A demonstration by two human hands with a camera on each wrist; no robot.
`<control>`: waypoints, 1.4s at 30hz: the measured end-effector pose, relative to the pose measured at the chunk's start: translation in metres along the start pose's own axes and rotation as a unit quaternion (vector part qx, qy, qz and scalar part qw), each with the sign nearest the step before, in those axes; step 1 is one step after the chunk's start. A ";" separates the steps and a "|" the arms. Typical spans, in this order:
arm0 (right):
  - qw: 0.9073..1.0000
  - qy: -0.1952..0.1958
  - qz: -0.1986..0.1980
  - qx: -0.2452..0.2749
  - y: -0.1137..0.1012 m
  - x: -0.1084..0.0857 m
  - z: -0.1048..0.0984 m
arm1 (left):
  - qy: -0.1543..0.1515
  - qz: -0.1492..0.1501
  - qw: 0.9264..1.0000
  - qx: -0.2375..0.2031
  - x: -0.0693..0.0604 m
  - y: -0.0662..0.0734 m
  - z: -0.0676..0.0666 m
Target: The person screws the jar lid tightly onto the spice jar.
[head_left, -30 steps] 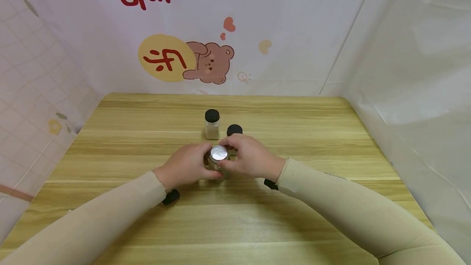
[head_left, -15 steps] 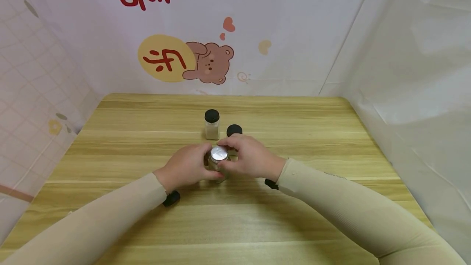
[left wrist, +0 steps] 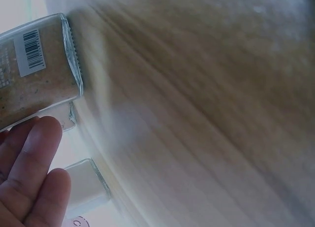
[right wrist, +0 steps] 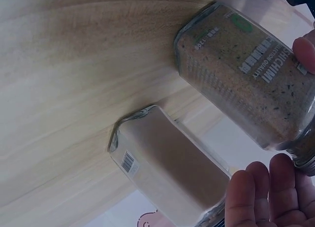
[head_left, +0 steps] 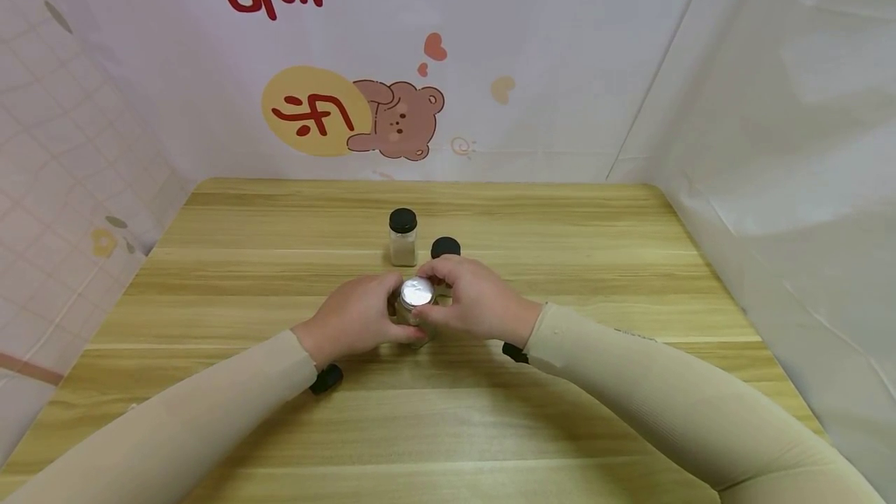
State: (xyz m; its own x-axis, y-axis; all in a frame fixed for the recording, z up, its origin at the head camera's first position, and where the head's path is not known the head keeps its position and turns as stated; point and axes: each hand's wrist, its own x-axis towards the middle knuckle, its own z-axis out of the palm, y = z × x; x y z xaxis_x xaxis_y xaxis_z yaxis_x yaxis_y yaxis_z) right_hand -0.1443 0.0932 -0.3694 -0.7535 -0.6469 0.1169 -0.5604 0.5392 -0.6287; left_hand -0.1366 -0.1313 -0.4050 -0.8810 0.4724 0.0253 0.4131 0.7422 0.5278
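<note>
A glass spice jar (head_left: 417, 311) of reddish-brown flakes stands near the middle of the table, its silver foil seal (head_left: 418, 291) facing up. My left hand (head_left: 358, 313) holds the jar from the left, thumb in front and fingers behind. From the right, my right hand (head_left: 477, 298) pinches the jar near its neck with thumb and fingers. In the right wrist view, printed lettering covers the side of the spice jar (right wrist: 246, 74), and fingers (right wrist: 283, 182) lie by its neck. The left wrist view shows a barcode on the same spice jar (left wrist: 37, 69).
Behind the hands stands a black-capped jar of pale powder (head_left: 403, 238). Another black cap (head_left: 446, 247) shows past my right hand, which hides most of its jar. A pale-powder jar (right wrist: 167, 163) is close by in the right wrist view. White printed cloth (head_left: 546, 61) surrounds the wooden table (head_left: 448, 426).
</note>
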 end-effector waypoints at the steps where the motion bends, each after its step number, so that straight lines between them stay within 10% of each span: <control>1: 1.000 0.001 0.002 0.000 0.000 0.000 0.000 | 0.000 0.000 1.000 -0.001 0.000 0.000 0.000; 42: 1.000 0.006 -0.021 0.008 0.003 -0.002 0.002 | -0.012 -0.008 1.000 -0.007 0.000 0.002 -0.001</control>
State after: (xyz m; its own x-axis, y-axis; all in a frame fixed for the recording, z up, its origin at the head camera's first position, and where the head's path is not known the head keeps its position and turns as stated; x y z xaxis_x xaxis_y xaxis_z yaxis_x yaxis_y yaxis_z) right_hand -0.1433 0.0950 -0.3728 -0.7336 -0.6621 0.1530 -0.5864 0.5031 -0.6349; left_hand -0.1358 -0.1303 -0.4024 -0.8816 0.4720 -0.0031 0.3959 0.7431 0.5395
